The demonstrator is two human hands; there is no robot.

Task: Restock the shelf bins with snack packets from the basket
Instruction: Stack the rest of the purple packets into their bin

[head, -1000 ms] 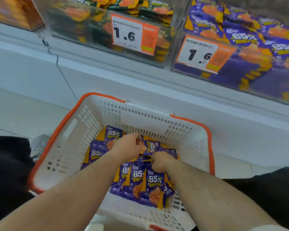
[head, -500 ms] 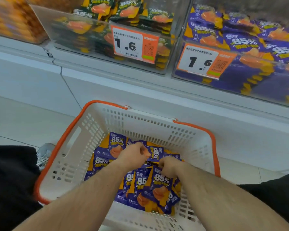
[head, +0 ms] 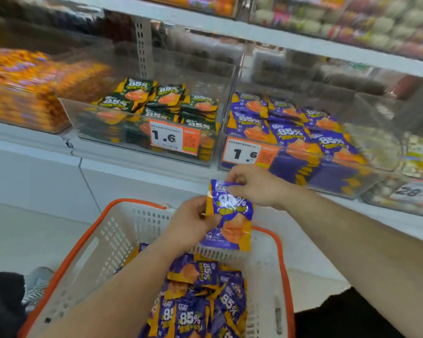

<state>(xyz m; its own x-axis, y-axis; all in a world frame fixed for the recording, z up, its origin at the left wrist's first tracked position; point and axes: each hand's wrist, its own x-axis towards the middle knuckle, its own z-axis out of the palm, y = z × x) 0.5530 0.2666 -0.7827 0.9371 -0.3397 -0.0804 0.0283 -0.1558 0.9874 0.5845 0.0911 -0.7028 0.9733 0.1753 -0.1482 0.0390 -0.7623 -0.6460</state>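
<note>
You hold one purple packet (head: 228,215) above the far rim of the basket (head: 66,262), just below the shelf edge. Your left hand (head: 191,222) pinches its left edge between thumb and curled fingers; your right hand (head: 257,186) pinches its top corner, the other fingers loosely curled. The task appears to be midway: the purple bin (head: 300,142) to the right, marked by its own price tag (head: 244,152), already holds many matching packets, yet a heap of loose packets (head: 200,301) remains in the basket bottom, so many transfers seem left. The neighbouring green bin (head: 144,118) holds green packets and is not touched. Compared with one second ago, both hands have risen out of the basket, where they were buried among the packets, and your view has tilted upward, bringing the bins and upper shelf into sight.
</note>
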